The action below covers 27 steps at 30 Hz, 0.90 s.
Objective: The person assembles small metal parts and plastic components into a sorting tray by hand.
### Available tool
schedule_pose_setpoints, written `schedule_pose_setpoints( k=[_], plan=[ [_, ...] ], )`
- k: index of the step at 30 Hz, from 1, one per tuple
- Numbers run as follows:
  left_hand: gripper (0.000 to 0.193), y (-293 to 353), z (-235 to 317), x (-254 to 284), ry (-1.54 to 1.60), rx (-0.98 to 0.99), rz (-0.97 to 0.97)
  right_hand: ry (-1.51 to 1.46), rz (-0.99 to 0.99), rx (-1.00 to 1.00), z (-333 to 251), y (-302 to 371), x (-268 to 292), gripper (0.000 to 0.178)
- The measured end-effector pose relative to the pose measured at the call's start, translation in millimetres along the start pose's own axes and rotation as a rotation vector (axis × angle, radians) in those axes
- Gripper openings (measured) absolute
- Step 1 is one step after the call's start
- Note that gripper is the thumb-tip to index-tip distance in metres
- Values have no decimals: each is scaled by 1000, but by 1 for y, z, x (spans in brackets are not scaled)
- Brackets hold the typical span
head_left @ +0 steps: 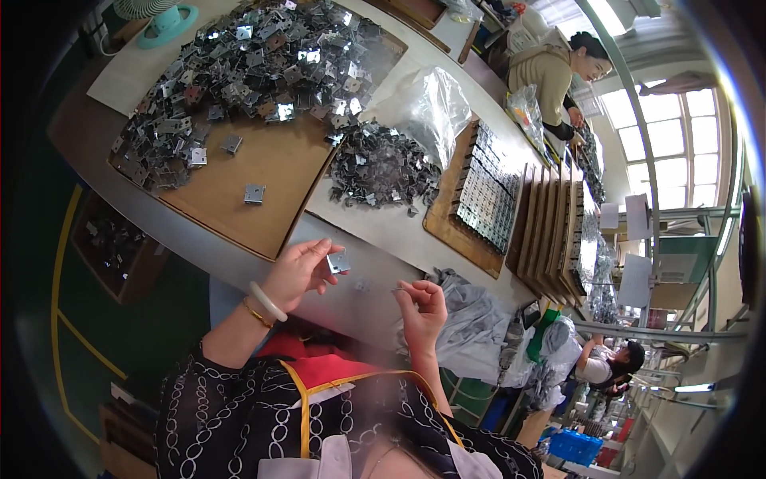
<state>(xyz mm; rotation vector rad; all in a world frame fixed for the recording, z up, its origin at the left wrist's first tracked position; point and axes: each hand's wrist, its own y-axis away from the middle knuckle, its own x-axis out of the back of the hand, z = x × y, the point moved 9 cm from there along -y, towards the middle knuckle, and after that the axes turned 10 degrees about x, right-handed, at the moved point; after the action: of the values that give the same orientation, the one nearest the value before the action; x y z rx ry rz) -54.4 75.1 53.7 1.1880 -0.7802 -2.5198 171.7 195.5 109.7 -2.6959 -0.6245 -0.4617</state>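
Bracket pile (267,68) in tray (279,164), clip heap (383,166) between tray and board (440,227).

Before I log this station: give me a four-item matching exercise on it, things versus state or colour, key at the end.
1. left fingers
2. right fingers
3. fan
4. boards

A. brown, in a stack
B. pinch a small piece, kind unclear
C. turquoise base
D. hold a silvery metal bracket

Pairs: 1-D, 2-B, 3-C, 4-A
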Motion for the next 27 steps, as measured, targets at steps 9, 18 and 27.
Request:
schedule_pose_setpoints(
  k=[9, 18, 27],
  plan=[
    [30, 5, -11, -5, -226, -114, 14, 162, -53, 10, -6, 1, -7, 31],
    [27, 9, -18, -14, -243, -162, -11, -311, 15, -161, 3, 1, -14, 29],
    [30, 25, -5, -29, -456, -327, 37, -301, -16, -165, -3, 7, -17, 28]
  ],
)
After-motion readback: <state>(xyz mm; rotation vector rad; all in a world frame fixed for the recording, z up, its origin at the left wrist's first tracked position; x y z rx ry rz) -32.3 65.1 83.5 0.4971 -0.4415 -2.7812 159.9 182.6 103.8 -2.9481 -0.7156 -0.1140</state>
